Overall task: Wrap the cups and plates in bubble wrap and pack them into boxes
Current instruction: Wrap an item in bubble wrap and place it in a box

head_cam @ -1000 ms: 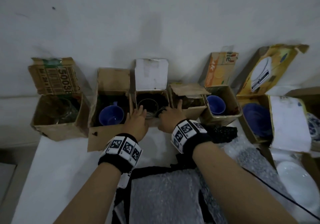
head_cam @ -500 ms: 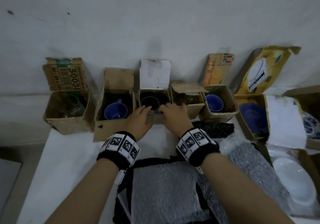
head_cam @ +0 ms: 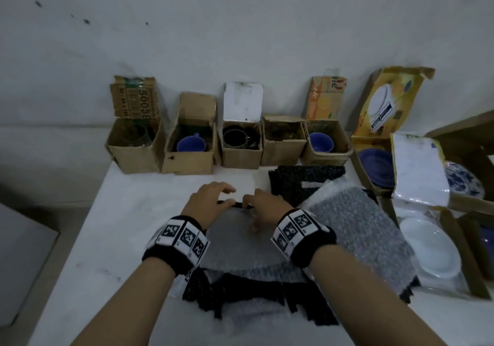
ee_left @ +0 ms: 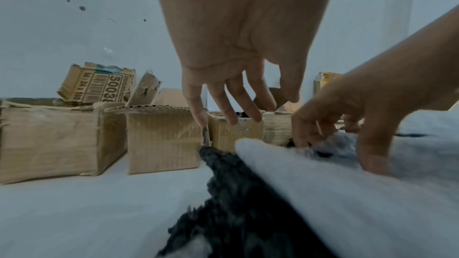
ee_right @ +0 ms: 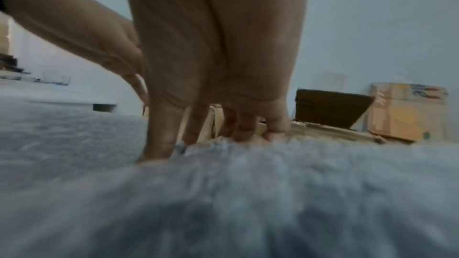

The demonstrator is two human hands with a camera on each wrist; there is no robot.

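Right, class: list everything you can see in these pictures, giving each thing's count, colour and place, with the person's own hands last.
Small cardboard boxes: five, brown, open, in a row along the wall.
Blue cups: two, in the second and fifth boxes.
Dark cup: one, in the middle box.
Glass: one, clear, in the leftmost box.
Bubble wrap sheets: several, grey and black, on the table.
Table: one, white.
Blue plate: one, in the yellow box.
White plate: one, near right.
Patterned plate: one, blue and white, far right.
Left hand: above the wrap's far edge.
Right hand: gripping that edge.
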